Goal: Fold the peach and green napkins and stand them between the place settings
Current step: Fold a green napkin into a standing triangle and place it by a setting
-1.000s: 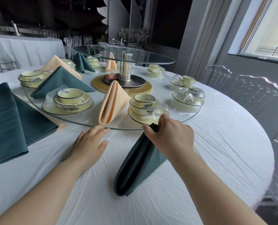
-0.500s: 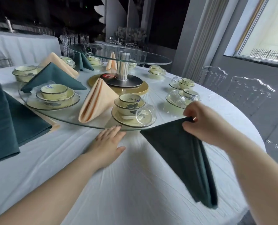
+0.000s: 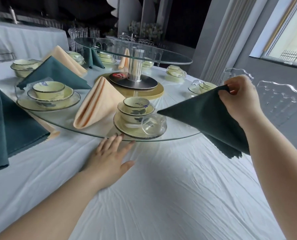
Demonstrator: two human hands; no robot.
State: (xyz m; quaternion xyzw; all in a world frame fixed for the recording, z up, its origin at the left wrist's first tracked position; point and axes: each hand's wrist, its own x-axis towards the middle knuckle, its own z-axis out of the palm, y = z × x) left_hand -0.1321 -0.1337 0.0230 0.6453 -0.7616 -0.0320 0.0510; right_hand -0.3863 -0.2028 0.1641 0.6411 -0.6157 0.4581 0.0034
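Pinched at its peak by the right hand (image 3: 239, 99), the folded dark green cloth napkin (image 3: 205, 115) has swung off the white tablecloth (image 3: 161, 196) and now hangs over the edge of the glass turntable (image 3: 179, 138) beside the pale yellow bowl setting (image 3: 135, 115), seemingly ready to stand, while the left hand (image 3: 108, 158) lies flat

I have two bare hands on my feed, the left hand (image 3: 109, 156) and the right hand (image 3: 239, 96). Behind the grip, the right wrist runs straight into a bare right forearm (image 3: 274, 161), uncovered as far as the picture's edge. The left forearm (image 3: 57, 196) is just as bare from wrist to frame corner. The left's fingers (image 3: 109, 146) are slim and tapered, with short nails that look darker at the tips; polish or shadow, I can't tell. Right at the grip the knuckles are rounded, and most of that hand's fingertips are hidden from me
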